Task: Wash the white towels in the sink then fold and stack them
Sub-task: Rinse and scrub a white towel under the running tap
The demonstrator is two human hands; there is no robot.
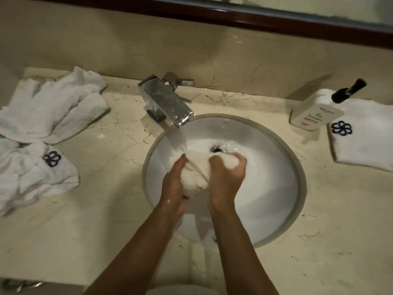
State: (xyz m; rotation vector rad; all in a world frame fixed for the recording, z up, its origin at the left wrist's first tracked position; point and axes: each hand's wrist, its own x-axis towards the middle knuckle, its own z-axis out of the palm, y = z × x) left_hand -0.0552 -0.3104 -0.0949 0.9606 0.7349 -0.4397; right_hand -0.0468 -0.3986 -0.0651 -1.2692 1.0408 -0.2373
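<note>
Head view: both hands squeeze a wet towel (196,177) over the sink (276,188) — left hand (175,184) and right hand (226,177) hide its ends. It is bunched up, running left to right under the tap (165,103).

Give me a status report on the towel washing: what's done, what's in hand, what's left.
Done, apparently: one folded towel lies flat right of the sink, beside the soap bottle. In hand: the left hand and right hand both grip a bunched wet towel under the running tap. Left: the crumpled towels heaped on the counter's left look unfolded; whether they are washed I cannot tell.
</note>
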